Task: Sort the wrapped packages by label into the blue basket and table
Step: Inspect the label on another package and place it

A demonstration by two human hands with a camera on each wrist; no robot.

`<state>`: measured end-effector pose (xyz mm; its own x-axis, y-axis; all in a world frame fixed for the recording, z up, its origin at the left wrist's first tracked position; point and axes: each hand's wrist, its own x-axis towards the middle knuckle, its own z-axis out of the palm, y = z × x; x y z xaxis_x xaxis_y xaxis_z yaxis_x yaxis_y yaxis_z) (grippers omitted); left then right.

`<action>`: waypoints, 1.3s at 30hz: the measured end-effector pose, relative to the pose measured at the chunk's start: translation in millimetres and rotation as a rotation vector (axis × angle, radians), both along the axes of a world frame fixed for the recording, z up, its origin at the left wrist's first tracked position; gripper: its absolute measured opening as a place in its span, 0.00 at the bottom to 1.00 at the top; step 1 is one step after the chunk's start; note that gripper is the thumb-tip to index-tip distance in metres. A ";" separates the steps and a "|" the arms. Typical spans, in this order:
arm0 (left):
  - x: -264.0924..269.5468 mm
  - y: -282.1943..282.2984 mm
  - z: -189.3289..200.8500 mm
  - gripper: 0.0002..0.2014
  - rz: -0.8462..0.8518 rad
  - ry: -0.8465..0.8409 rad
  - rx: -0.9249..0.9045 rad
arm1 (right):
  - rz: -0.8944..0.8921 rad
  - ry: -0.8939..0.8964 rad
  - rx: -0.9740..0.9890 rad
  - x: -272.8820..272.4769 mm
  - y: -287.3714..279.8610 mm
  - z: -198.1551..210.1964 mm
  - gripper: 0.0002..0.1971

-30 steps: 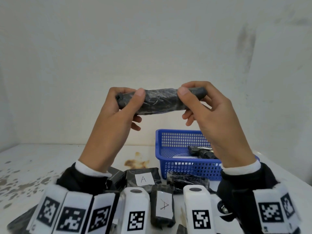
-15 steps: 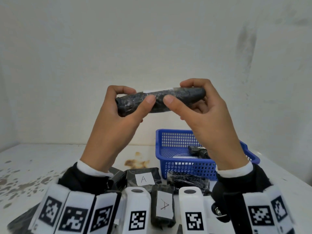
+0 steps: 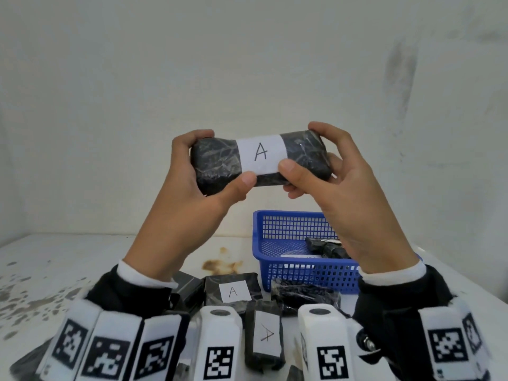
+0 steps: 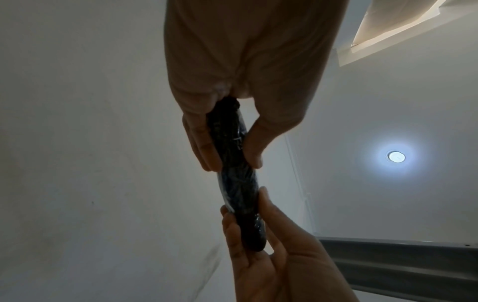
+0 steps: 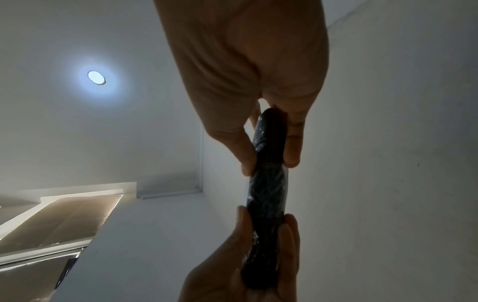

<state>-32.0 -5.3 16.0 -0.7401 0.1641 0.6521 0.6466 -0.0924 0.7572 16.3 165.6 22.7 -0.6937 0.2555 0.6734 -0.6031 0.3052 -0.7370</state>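
Both my hands hold one black wrapped package [image 3: 217, 160] up in front of the wall, its white label marked "A" facing me. My left hand [image 3: 192, 188] grips its left end, thumb under the lower edge. My right hand [image 3: 338, 182] grips the right end, thumb on the label's corner. Each wrist view shows the package edge-on [image 4: 238, 179] [image 5: 269, 183], pinched between thumb and fingers of my left hand [image 4: 227, 143] and my right hand [image 5: 271, 147]. Below on the right stands the blue basket [image 3: 288, 232].
A dark package [image 3: 327, 247] lies inside the basket. On the white table [image 3: 55, 259] near me lie several black packages, two showing "A" labels [image 3: 233, 291] [image 3: 266, 335], one plain bundle [image 3: 305, 294]. A brown stain [image 3: 221, 264] marks the table. The wall stands close behind.
The package has been turned in both hands from edge-on to flat, so its "A" label now faces me. My thumbs have shifted to its lower edge.
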 end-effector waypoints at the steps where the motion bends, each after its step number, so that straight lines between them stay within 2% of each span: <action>1: 0.0 0.3 -0.1 0.35 0.003 0.001 -0.006 | 0.002 0.004 0.006 0.8 0.1 0.3 0.32; 7: 2.9 2.6 -1.3 0.38 0.027 -0.006 -0.011 | -0.034 0.032 0.073 2.8 -0.5 -0.5 0.35; 9: 2.6 1.8 -1.4 0.34 0.030 0.004 -0.003 | -0.045 0.037 0.083 1.8 -1.1 -1.6 0.35; 13: 1.7 0.6 -1.1 0.30 -0.015 -0.041 0.034 | -0.035 0.045 0.067 1.9 0.1 -1.0 0.29; 20: 0.6 -1.8 0.3 0.25 -0.103 -0.078 0.124 | 0.084 0.048 -0.013 8.2 5.5 4.7 0.19; 27: -0.7 -3.2 3.7 0.15 -0.107 -0.114 0.161 | 0.121 0.025 -0.022 7.3 8.6 5.8 0.05; 30: 0.3 -3.0 4.3 0.14 -0.083 -0.111 0.162 | 0.099 0.030 -0.012 5.5 5.6 5.0 0.03; 39: 0.1 -3.1 3.4 0.09 -0.058 -0.108 0.103 | 0.054 0.036 0.001 2.6 -0.8 2.3 0.04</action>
